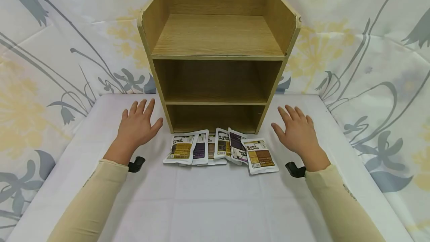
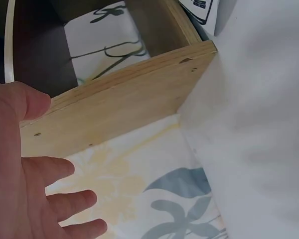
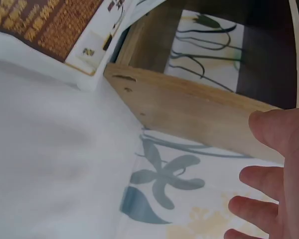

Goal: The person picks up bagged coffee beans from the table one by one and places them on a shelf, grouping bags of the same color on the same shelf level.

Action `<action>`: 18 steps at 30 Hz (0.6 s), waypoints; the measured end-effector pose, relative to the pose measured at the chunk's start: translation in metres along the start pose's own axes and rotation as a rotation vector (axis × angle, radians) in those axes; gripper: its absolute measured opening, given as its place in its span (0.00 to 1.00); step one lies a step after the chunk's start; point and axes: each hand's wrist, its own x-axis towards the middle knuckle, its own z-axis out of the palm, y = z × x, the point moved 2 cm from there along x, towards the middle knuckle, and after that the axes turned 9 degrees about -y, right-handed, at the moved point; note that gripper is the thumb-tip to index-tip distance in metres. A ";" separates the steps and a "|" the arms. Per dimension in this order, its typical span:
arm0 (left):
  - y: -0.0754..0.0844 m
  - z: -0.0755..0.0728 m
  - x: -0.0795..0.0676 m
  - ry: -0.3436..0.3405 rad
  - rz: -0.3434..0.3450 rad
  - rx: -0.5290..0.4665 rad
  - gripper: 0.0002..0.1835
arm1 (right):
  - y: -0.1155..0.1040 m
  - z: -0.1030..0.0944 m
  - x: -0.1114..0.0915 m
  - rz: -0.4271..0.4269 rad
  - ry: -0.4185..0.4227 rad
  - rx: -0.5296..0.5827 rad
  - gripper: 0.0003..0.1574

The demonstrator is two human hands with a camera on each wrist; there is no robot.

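My left hand (image 1: 137,127) has its fingers spread, left of a wooden shelf unit (image 1: 215,57), and holds nothing. On the other side, my right hand (image 1: 296,132) is spread the same way with nothing in its grasp. Between the hands, several flat printed pouches lie in an overlapping row before the shelf's base. At the left end is a yellow-labelled pouch (image 1: 181,148); a purple-labelled pouch (image 1: 201,149) lies beside it. A brown-labelled pouch (image 1: 260,156) lies at the right end, nearest my right hand. Labels on the middle pouches are partly covered.
The shelf has an open top tray (image 1: 215,34) and two compartments below it. It stands at the back of a table with a white cloth (image 1: 215,212). Flower-patterned fabric (image 1: 376,59) hangs behind and along both sides. Each wrist wears a black device.
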 end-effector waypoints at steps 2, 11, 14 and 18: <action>0.000 0.000 0.000 -0.002 0.002 -0.008 0.38 | -0.002 0.001 -0.002 -0.005 -0.005 0.009 0.39; -0.001 0.002 0.003 0.018 0.030 -0.085 0.38 | -0.008 0.012 -0.015 -0.058 -0.022 0.068 0.41; 0.000 0.003 0.005 0.044 0.051 -0.133 0.37 | -0.010 0.016 -0.018 -0.068 -0.044 0.076 0.42; 0.002 0.003 0.007 0.067 0.070 -0.187 0.37 | -0.012 0.022 -0.023 -0.097 -0.050 0.081 0.42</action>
